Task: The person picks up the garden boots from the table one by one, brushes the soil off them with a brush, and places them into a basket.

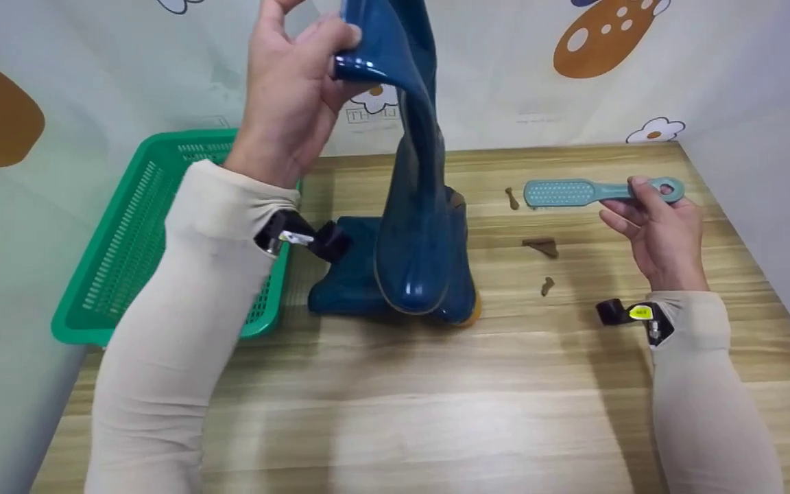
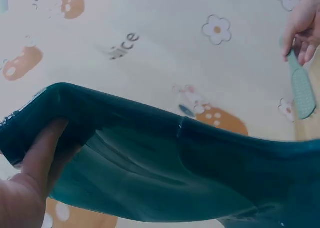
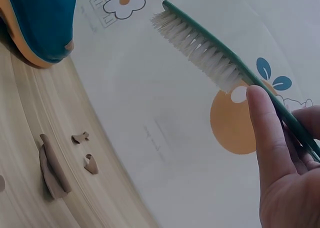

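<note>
1. From my remote station I see the left hand (image 1: 292, 96) and the right hand (image 1: 669, 233), both bare.
2. The left sleeve (image 1: 155, 370) is cream, creased toward the elbow, with a broad, gathered cuff (image 1: 213, 199).
3. The right sleeve (image 1: 707, 405) is the same cream, smoother, with its own wide cuff (image 1: 697, 319).
4. On the left wrist I make out a blocky black camera (image 1: 331, 241) and a pale label (image 1: 295, 238).
5. The right wrist carries a matching black camera (image 1: 611, 312), a yellow label (image 1: 640, 313) and a silvery screw (image 1: 654, 331).
</note>
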The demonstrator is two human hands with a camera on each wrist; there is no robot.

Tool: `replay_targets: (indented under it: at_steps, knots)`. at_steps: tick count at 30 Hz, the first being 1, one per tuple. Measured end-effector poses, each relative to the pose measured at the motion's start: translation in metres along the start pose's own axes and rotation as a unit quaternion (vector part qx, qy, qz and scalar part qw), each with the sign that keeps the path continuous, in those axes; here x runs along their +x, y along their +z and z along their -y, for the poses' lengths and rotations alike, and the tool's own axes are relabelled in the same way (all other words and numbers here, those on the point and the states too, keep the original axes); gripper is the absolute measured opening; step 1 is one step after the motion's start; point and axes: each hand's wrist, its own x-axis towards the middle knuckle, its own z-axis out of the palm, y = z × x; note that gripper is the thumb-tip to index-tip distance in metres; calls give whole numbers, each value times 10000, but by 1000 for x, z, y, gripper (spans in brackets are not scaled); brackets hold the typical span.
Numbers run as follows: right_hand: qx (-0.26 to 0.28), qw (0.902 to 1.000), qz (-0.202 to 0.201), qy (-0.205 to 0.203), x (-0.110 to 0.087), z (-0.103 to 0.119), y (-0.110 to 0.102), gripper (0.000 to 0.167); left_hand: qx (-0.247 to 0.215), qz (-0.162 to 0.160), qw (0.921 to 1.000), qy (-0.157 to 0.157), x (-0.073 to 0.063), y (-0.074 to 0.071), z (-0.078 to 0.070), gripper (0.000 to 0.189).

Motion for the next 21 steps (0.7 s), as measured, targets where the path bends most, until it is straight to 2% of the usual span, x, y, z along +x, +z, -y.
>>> replay_targets:
  at_steps: [7, 15, 21]
  knots:
    - [37, 9999, 122, 26, 1, -2, -3, 13, -55, -502, 9987, 4, 4, -21, -16, 58]
    - [14, 9999, 67, 107, 3, -2, -4, 14, -444, -711, 9962, 224, 7, -47, -42, 60]
    - [7, 9999, 81, 142, 5, -3, -6, 15, -585, -997, 9929, 268, 11, -69, -61, 55]
